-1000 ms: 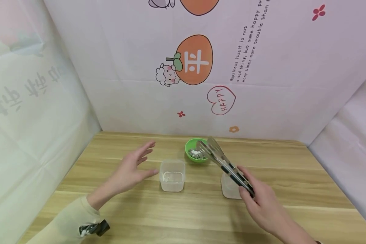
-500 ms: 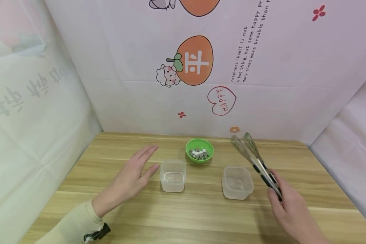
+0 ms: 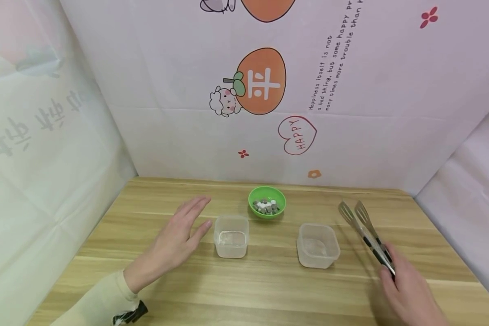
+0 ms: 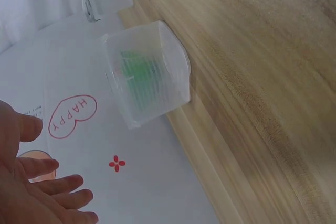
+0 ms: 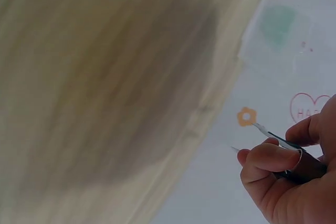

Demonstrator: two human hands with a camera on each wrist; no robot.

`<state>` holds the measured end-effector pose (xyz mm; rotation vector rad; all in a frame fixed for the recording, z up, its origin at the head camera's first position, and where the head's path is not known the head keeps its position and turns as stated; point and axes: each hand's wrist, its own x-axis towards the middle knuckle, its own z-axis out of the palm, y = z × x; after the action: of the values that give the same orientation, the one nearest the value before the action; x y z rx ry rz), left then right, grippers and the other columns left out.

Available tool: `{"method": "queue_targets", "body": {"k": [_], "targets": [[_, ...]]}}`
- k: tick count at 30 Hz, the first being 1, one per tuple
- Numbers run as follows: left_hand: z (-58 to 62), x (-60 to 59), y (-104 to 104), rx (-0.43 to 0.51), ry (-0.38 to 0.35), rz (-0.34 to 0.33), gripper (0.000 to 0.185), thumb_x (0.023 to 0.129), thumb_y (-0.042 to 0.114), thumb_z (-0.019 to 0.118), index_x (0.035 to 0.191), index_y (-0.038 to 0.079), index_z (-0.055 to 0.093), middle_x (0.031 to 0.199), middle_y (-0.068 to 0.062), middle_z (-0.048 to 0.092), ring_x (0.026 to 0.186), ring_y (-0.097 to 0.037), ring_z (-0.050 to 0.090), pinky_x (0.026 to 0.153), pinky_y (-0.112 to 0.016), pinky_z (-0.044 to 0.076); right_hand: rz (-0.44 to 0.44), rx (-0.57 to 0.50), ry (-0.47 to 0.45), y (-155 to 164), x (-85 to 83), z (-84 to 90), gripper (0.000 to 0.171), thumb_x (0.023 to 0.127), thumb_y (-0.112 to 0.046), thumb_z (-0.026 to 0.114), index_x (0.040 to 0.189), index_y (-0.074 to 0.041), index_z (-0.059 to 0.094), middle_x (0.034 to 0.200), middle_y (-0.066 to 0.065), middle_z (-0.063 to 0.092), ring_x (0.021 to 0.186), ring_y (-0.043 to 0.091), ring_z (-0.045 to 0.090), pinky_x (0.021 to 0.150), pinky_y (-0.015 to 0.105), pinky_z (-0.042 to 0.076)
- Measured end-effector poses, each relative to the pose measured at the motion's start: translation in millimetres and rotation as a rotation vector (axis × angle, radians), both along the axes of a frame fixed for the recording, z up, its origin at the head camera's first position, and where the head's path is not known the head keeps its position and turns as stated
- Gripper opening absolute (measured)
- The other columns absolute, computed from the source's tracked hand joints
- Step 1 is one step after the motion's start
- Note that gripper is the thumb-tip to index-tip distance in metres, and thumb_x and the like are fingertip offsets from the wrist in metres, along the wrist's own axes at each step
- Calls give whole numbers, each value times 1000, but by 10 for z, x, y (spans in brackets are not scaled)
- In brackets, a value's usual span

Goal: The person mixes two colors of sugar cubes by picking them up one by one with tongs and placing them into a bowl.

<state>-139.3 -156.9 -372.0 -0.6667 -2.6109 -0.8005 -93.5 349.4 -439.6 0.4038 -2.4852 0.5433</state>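
Note:
In the head view my right hand (image 3: 409, 285) grips a pair of metal tongs (image 3: 368, 237) with black handle parts, their two slotted ends spread apart, at the right of the table. The right wrist view shows thumb and fingers curled round the tongs' handle (image 5: 307, 169). My left hand (image 3: 175, 237) holds nothing; its fingers are extended just left of a clear plastic container (image 3: 231, 251). A second clear container (image 3: 318, 258) stands between that one and the tongs. Behind them sits a green bowl (image 3: 283, 199) with several small grey and white cubes (image 3: 266, 207).
The wooden table (image 3: 261, 294) meets a printed white backdrop (image 3: 179, 136) at its rear edge. White cloth side walls (image 3: 45, 190) stand to the left and right. A black clip-like device (image 3: 130, 313) is on the left sleeve.
My right hand has carried the tongs from over the green bowl to the right and down towards the table, uncovering the right container. The left hand has barely shifted.

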Motion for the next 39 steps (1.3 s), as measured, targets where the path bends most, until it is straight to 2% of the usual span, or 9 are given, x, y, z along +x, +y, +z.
{"method": "queue_targets", "body": {"k": [3,4,8,11,17,21,28,34,39], "targets": [[-8,-2,11,-14,1,4,57,108,27,61,158,4,44,163,-14,43,150,-36,38,127,-58,25,0,21,-41,35,-8,-41,43,86,11,64,128,12,55,93,19,63,79,34,60,55,51,50],[-11,-3,14,-14,0,4,57,108,26,61,158,3,44,163,-14,43,151,-36,38,128,-58,23,-4,22,-63,41,-5,-54,42,87,10,64,128,11,55,93,19,63,80,35,60,55,52,52],[-16,-4,24,-14,-8,6,58,108,26,61,158,4,44,163,-14,42,151,-35,38,128,-58,23,-37,3,-144,54,29,-105,43,90,8,62,132,13,52,108,34,63,95,57,63,67,73,53],[-16,-1,25,-11,-13,11,57,108,27,61,158,4,44,163,-14,42,150,-36,38,127,-59,26,-54,-2,-175,51,43,-127,46,92,7,61,136,13,50,116,38,61,101,61,61,74,78,52],[-10,13,14,-11,-21,20,58,109,30,60,159,5,44,164,-14,41,150,-37,38,123,-60,33,-61,8,-224,47,35,-131,47,94,6,60,138,16,48,120,41,59,104,62,60,77,77,52],[-16,23,7,-16,-28,24,58,109,31,59,159,6,44,165,-14,40,150,-38,38,122,-60,34,-82,39,-292,58,29,-105,49,95,2,62,139,18,47,121,44,57,103,63,61,75,75,54],[-17,24,17,-25,-34,19,56,109,28,60,157,3,46,163,-15,43,150,-36,38,128,-57,22,-130,111,-468,75,-18,1,52,98,-11,65,138,17,48,114,40,57,91,54,65,64,67,56],[-15,37,31,-35,-40,26,56,109,30,59,157,4,46,162,-15,44,149,-37,39,128,-58,22,-152,145,-499,59,-6,10,52,97,-15,67,136,15,51,111,36,59,89,54,65,62,67,56],[-24,37,32,-44,-39,29,56,109,31,59,157,4,47,161,-15,45,149,-36,41,128,-57,23,-154,158,-530,52,-15,8,53,95,-17,71,134,13,52,104,29,61,82,44,66,57,61,56]]}}
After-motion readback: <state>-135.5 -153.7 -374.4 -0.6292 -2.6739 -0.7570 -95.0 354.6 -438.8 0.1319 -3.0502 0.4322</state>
